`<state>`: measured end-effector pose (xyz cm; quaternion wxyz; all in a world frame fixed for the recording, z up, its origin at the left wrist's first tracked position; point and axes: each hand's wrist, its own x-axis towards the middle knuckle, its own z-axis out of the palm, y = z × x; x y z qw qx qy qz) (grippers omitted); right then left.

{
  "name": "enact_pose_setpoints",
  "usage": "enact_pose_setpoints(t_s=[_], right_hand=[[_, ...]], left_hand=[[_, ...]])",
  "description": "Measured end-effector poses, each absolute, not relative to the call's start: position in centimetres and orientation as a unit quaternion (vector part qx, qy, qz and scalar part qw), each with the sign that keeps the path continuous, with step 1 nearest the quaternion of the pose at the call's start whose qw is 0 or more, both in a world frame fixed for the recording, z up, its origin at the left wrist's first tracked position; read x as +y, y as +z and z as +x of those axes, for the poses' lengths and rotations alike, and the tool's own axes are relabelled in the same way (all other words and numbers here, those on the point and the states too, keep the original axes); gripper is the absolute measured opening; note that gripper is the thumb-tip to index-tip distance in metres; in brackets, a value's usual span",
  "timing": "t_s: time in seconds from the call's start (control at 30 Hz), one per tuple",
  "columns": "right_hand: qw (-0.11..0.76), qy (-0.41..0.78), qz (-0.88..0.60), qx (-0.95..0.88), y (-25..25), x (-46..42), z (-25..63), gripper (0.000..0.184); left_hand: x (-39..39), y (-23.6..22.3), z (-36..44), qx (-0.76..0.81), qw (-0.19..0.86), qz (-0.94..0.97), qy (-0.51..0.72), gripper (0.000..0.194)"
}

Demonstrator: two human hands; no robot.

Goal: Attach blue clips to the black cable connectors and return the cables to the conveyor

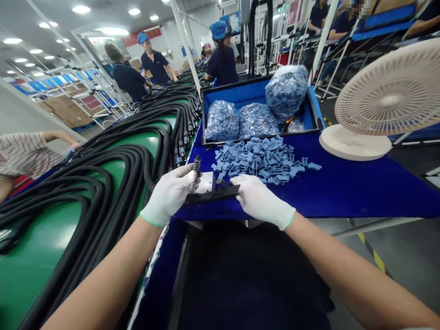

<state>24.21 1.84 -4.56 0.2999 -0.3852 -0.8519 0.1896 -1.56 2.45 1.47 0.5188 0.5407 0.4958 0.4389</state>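
My left hand (175,185), in a white glove, pinches a small black part with a coil spring (196,163) upright between thumb and fingers. Just right of it a white block (206,182) rests on the blue table. A shallow black tray (215,194) with small dark pieces lies in front of the block. At the tray's right end is my gloved right hand (257,197), its fingers closed together; what they hold, if anything, is hidden. Beyond both hands spreads a heap of small blue plastic clips (261,160).
A blue bin (314,110) behind the heap holds bags of blue pieces (222,121). To the right stands a beige fan (388,101). Black corrugated hoses (117,160) cover a green conveyor (58,238) on the left. Several people work farther back; a striped sleeve (30,149) shows at left.
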Motion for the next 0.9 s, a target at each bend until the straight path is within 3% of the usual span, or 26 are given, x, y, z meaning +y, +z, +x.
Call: enact_pose_setpoints(t_s=[0.07,0.13,0.23,0.37,0.63,0.73,0.8,0.9], right_hand=[[0.346,0.215,-0.402,-0.82,-4.0,1.0,24.6,0.053],[0.396,0.341,-0.375,-0.766,-3.7,-0.1,24.0,0.063],[0.426,0.543,-0.355,-0.63,-3.7,-1.1,22.4,0.044],[0.45,0.687,-0.319,-0.473,-4.3,-0.5,21.0,0.04],[0.41,0.649,-0.316,-0.557,-4.2,1.4,21.7,0.056],[0.397,0.636,-0.316,-0.581,-4.2,1.6,21.8,0.053],[0.391,0.629,-0.319,-0.591,-4.2,1.6,21.9,0.048],[0.384,0.636,-0.315,-0.591,-4.2,1.5,22.1,0.043]], left_hand=[[2.6,1.4,-1.9,0.47,0.566,0.51,0.446,0.051],[2.4,1.5,-1.8,0.474,0.572,0.506,0.438,0.054],[1.5,1.9,-1.3,0.515,0.496,0.566,0.411,0.058],[0.1,2.3,-0.2,0.526,0.339,0.719,0.303,0.035],[-0.1,1.5,0.4,0.423,0.23,0.833,0.272,0.02],[-0.1,0.4,0.1,0.388,0.18,0.864,0.264,0.019],[0.0,-0.3,0.0,0.413,0.21,0.841,0.28,0.027],[0.7,-0.9,0.3,0.479,0.333,0.745,0.322,0.08]])
